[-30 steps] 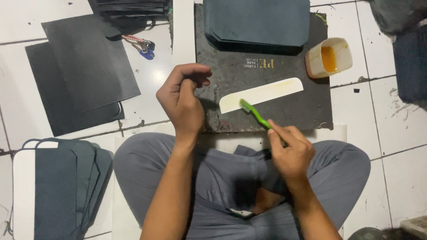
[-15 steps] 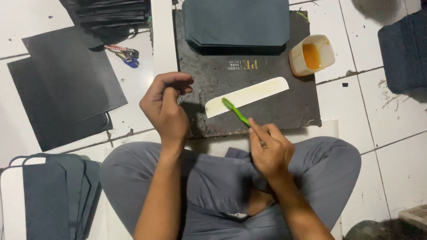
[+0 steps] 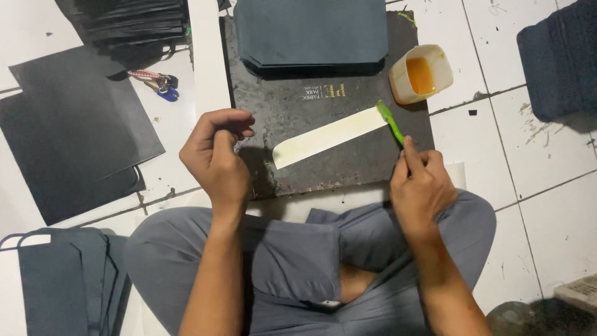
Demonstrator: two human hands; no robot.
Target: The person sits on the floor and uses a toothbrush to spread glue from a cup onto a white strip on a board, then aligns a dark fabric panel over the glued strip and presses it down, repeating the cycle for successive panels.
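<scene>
**Inspector:** Start nearest the wearer. What is there?

**Assistant:** Crossed legs in grey trousers (image 3: 298, 261), seated on a white tiled floor (image 3: 547, 205). At lower left, a fanned stack of dark grey fabric pieces with handles (image 3: 56, 280).

**Inspector:** The right hand?

**Assistant:** The right hand (image 3: 421, 186) is closed around the handle of a slim green plastic brush (image 3: 390, 122), fingers wrapped tight, thumb along the shaft. The brush head touches the right end of a long cream-coloured paper strip (image 3: 329, 137).

**Inspector:** And the left?

**Assistant:** The left hand (image 3: 217, 158) is raised just left of the strip's rounded end, fingers curled loosely inward, fingertips close to the thumb. Whether it pinches anything — cannot tell. It does not touch the strip.

**Inspector:** Where does the strip lie?

**Assistant:** Flat and diagonal on a dark, stained rectangular work board (image 3: 348, 168), directly ahead of the knees.

**Inspector:** Further out?

**Assistant:** At the board's far right corner, a pale plastic tub of orange-yellow glue (image 3: 421, 73). Across the board's far edge — a folded dark teal sheet stack (image 3: 311, 31). Left of the board, large black sheets (image 3: 68, 137) on the floor, and a small red-and-blue object (image 3: 155, 84) near them. At far right, another dark blue pile (image 3: 559, 59).
</scene>
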